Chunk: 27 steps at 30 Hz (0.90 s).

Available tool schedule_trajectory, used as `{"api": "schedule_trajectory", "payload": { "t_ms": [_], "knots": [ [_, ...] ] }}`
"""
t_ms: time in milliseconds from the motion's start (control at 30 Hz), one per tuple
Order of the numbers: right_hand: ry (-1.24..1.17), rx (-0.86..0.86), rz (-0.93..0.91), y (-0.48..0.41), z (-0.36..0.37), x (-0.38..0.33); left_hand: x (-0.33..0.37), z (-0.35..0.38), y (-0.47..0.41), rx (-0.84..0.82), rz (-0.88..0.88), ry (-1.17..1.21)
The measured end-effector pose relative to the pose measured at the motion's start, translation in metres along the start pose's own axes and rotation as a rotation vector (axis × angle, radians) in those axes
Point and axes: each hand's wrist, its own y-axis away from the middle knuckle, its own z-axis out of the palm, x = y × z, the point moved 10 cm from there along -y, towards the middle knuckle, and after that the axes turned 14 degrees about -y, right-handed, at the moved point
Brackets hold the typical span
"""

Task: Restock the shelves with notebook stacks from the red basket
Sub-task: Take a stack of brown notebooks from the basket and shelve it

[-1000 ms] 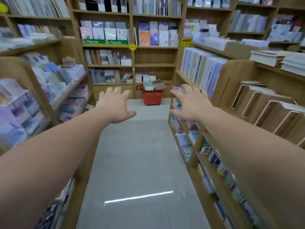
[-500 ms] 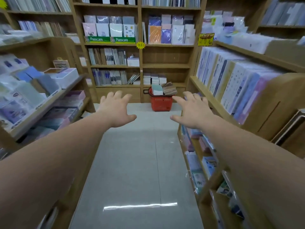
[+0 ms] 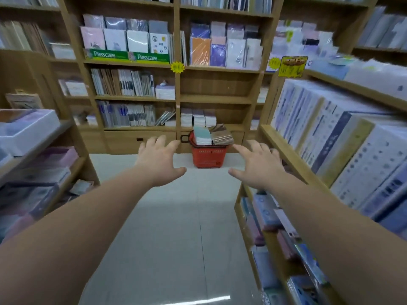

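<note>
Facing the aisle end, I see the red basket beyond both hands and between them, well apart from either. It stands on the floor against the back shelves. Two notebook stacks sit on top of it, touching each other:

- The teal-covered stack is on the left hand's side.
- The brown stack is on the right hand's side.

The left hand is palm down with fingers spread wide, and it holds and touches nothing. The right hand is spread the same way and holds nothing. It is near the side shelf, but I cannot tell whether they touch.
</note>
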Motion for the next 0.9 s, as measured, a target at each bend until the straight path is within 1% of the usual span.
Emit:
{"api": "schedule_trajectory", "payload": {
  "t_ms": [233,467,633,767,900],
  "knots": [
    [-0.09,-0.065,0.108,-0.148,0.038,0.026,-0.005,0.051,-0.165,-0.05,0.088,0.045],
    [-0.133,-0.133,0.138,-0.298,0.106,0.09,0.04,0.115,-0.326,-0.11,0.155,0.051],
    [-0.163,-0.176,0.104,-0.431,0.142,0.141,0.075,0.166,-0.45,-0.192,0.109,0.058],
    [-0.175,-0.274,0.103,-0.518,0.168,0.176,0.098,0.195,-0.534,-0.263,0.074,0.102],
    [-0.184,-0.325,0.126,-0.601,0.19,0.209,0.109,0.221,-0.618,-0.28,0.06,0.126]
  ]
}}
